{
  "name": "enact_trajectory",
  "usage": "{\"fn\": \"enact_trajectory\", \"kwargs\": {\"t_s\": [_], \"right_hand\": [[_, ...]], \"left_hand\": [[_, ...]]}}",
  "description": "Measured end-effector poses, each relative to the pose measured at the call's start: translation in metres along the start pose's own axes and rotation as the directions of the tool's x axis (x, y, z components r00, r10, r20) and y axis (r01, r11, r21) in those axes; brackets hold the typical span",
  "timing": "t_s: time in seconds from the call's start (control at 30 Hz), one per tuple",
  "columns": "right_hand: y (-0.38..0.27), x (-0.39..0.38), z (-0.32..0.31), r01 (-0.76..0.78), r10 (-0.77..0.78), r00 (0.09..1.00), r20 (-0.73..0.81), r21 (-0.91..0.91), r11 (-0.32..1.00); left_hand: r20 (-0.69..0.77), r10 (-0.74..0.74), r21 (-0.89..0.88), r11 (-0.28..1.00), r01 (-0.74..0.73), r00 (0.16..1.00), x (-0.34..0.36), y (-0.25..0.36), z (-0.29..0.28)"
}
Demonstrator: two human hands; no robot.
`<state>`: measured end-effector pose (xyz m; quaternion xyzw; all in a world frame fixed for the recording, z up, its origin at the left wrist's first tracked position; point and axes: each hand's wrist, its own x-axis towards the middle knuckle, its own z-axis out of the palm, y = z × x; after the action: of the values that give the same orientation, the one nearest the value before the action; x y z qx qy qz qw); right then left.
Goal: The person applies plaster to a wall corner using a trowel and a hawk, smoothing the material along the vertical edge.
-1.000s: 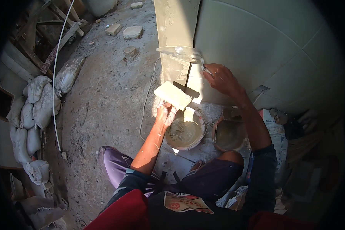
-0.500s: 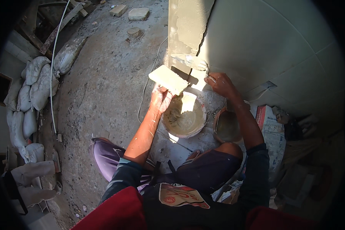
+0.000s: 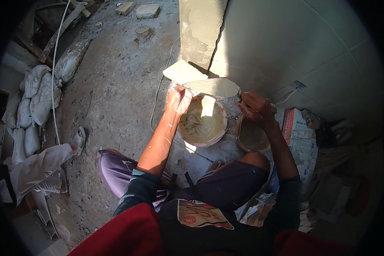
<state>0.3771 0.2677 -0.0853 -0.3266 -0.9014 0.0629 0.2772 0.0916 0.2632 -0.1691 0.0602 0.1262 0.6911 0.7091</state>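
Two hands are full here. The left hand (image 3: 178, 99) holds a pale block (image 3: 183, 71) from below, near the far left edge of a round bucket (image 3: 224, 124). The right hand (image 3: 257, 108) is closed around the handle of a trowel (image 3: 215, 87). The blade points left, above the bucket's far edge, and its tip is at the block's near edge; I cannot tell if they touch. Grey mix (image 3: 200, 128) sits in the bucket. A second bucket (image 3: 263, 145) stands just to the right, with a paper bag (image 3: 302, 141) past it. Behind the block, a post (image 3: 200, 30) rises beside a big wall (image 3: 277, 47). White sacks (image 3: 42, 102) lie in a pile along the ground's (image 3: 115, 77) left edge, near another person's leg (image 3: 42, 165).
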Motion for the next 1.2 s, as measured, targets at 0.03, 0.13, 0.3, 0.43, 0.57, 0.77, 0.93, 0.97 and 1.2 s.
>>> {"fn": "enact_trajectory", "kwargs": {"t_s": [0.03,0.13,0.3,0.43,0.57,0.77,0.93,0.97,1.2], "right_hand": [[0.003,0.007,0.005,0.002,-0.002,1.000,-0.006,-0.002,1.000],[0.014,0.036,0.020,0.041,-0.045,0.994,-0.096,-0.047,0.998],[0.032,0.101,0.003,-0.177,0.182,0.982,-0.046,0.093,0.980],[-0.001,0.111,-0.029,-0.326,0.350,0.936,-0.041,0.274,0.905],[0.051,0.086,0.031,-0.366,0.328,0.918,0.224,0.156,0.917],[0.050,0.021,0.069,-0.414,0.354,0.852,0.386,0.083,0.906],[0.027,-0.009,0.046,-0.425,0.367,0.731,0.576,-0.037,0.904],[0.023,-0.017,0.049,-0.349,0.329,0.756,0.566,-0.075,0.934],[-0.014,-0.013,0.074,-0.242,0.371,0.558,0.742,-0.282,0.928]], "left_hand": [[0.005,0.001,0.004,1.000,-0.001,1.000,-0.003,-0.001,0.000],[0.031,-0.037,0.063,0.997,0.035,0.999,-0.018,-0.003,0.000],[0.012,0.053,0.186,0.981,-0.054,0.999,-0.042,0.001,-0.008],[-0.035,0.075,0.200,0.978,-0.066,0.997,-0.059,0.013,-0.025],[-0.101,0.105,0.251,0.965,-0.077,0.989,-0.060,0.012,-0.046],[-0.298,0.048,0.447,0.890,0.094,0.953,-0.093,0.036,-0.074],[-0.371,-0.076,0.487,0.833,0.264,0.925,-0.108,0.039,-0.122],[-0.359,-0.162,0.451,0.832,0.322,0.919,-0.106,0.035,-0.132],[-0.350,-0.186,0.457,0.821,0.341,0.918,-0.104,0.017,-0.087]]}}
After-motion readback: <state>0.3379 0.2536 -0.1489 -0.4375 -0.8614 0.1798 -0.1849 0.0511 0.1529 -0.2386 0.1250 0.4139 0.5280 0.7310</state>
